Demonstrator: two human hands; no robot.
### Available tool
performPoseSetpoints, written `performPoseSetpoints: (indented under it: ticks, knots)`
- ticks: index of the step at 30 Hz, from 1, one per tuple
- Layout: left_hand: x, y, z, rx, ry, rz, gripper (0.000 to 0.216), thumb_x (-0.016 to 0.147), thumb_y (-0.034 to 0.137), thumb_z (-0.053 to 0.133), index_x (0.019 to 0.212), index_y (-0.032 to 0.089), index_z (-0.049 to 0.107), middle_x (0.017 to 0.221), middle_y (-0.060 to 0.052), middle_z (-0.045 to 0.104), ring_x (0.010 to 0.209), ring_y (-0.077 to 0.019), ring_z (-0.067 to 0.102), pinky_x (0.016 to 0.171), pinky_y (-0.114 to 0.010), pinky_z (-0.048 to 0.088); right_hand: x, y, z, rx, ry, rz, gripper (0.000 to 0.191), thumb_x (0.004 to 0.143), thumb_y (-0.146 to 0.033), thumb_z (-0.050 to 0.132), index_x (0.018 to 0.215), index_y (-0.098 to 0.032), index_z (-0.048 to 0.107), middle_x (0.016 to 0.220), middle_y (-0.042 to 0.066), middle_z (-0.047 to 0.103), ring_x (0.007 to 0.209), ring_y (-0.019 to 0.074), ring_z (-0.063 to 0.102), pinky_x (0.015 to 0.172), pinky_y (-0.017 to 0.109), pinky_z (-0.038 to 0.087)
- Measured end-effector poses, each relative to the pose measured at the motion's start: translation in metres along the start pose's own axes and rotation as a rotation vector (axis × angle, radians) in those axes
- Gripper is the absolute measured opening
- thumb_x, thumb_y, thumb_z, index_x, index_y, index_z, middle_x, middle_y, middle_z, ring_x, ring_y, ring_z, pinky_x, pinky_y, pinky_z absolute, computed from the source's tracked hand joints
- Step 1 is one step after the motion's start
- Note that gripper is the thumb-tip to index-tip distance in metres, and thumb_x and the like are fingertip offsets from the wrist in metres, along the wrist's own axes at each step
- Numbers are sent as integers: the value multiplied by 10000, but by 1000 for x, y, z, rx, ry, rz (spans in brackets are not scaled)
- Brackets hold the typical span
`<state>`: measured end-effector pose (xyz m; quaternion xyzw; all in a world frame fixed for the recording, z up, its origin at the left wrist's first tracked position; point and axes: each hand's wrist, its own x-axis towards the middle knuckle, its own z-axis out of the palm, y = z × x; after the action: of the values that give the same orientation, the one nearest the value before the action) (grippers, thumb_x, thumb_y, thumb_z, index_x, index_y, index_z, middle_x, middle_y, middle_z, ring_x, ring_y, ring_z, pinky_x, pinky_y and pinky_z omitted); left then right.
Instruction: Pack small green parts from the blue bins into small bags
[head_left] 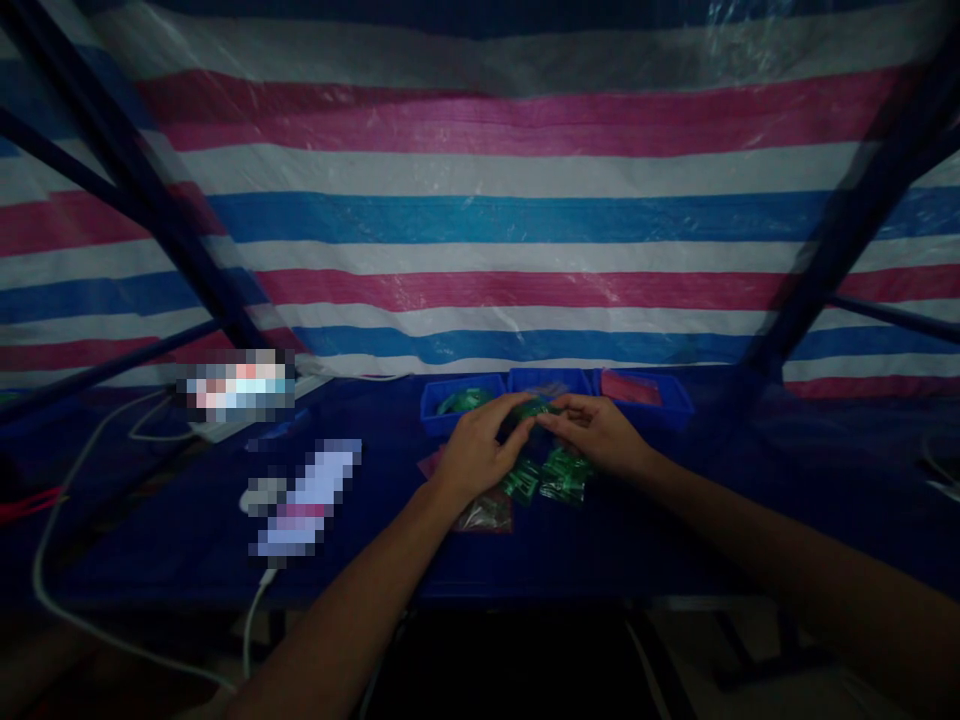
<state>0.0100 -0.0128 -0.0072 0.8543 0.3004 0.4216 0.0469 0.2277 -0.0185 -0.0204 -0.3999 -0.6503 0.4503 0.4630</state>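
Observation:
Between the fingertips of my left hand (pixel 486 442) and my right hand (pixel 600 432) is a small green packet (pixel 537 408), pinched from both sides. Its contents are too dark to make out. Below my hands, green plastic packets (pixel 564 476) lie on the blue table (pixel 600 550). A clear packet with a reddish edge (pixel 484 512) rests by my left wrist, and a pink packet (pixel 430 462) shows partly behind that wrist.
Three blue bins stand behind my hands: a left bin (pixel 429 408) with green packets, a middle bin (pixel 547 378), and a right bin (pixel 679 402) with pink packets. Leftward lie a blurred-out phone (pixel 311 500), a white cable (pixel 251 610) and a power strip (pixel 225 425).

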Motion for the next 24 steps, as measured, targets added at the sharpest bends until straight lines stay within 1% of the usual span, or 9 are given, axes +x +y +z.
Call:
performPoseSetpoints:
  ticks: [2,4,6,8,12,16,20,22,24]
  knots:
    - [0,3,-1,-21,-10,-44,431,1001,303,605,1421,230,540,1188,-90,711,990,-231,719,899,-427,607,1,1,-1,10,1,20,354,863,-540,745,899,-192,693,554,-62,545,460,84,460,439,219,309]
    - [2,7,-3,-44,-23,-30,578,962,347,671,1493,240,469,1310,-122,653,1138,-277,676,994,-483,577,2,2,-2,86,5,62,373,864,-557,737,823,-196,653,515,-73,507,417,77,414,414,220,285]
    - [3,8,-4,-59,-52,37,726,867,397,787,1501,247,466,1472,-147,535,1340,-333,549,1110,-537,503,3,3,-3,208,9,112,407,852,-566,745,749,-204,590,488,-86,464,380,69,353,387,221,255]
    - [3,7,-4,-60,-76,96,719,819,384,835,1453,261,520,1531,-137,474,1419,-342,468,1157,-557,457,3,4,-3,305,-9,154,435,845,-565,751,703,-211,542,467,-91,432,361,66,310,369,224,227]
    - [3,0,-2,-54,-47,127,368,959,205,662,1321,262,624,1343,-92,637,1277,-253,597,1101,-511,502,2,3,-2,314,-46,191,446,860,-577,728,696,-207,542,469,-83,434,352,62,288,359,223,183]
    - [4,-3,-1,-65,1,95,211,1001,236,615,1197,234,692,1135,-67,728,1063,-208,687,965,-424,570,1,-2,-1,191,58,99,395,910,-600,656,856,-209,640,601,-56,536,416,78,410,382,219,284]
    - [4,0,-1,-43,41,-28,256,994,321,640,1228,228,680,1079,-60,744,944,-204,709,850,-377,590,1,-3,-2,89,91,-63,358,890,-509,722,1126,-240,701,883,4,694,691,131,626,605,251,508]
    - [3,2,-1,-78,6,-86,379,994,349,638,1356,240,608,1067,-56,740,890,-199,714,798,-355,594,2,0,-2,104,63,-104,367,851,-458,777,1138,-239,714,1021,29,725,789,151,664,704,281,544]
    - [3,5,-2,-127,-43,-112,476,1013,360,603,1467,255,510,1061,-55,736,849,-195,713,782,-353,596,3,2,-2,123,52,-110,378,827,-431,803,1139,-236,718,1030,32,734,739,147,667,687,294,546]
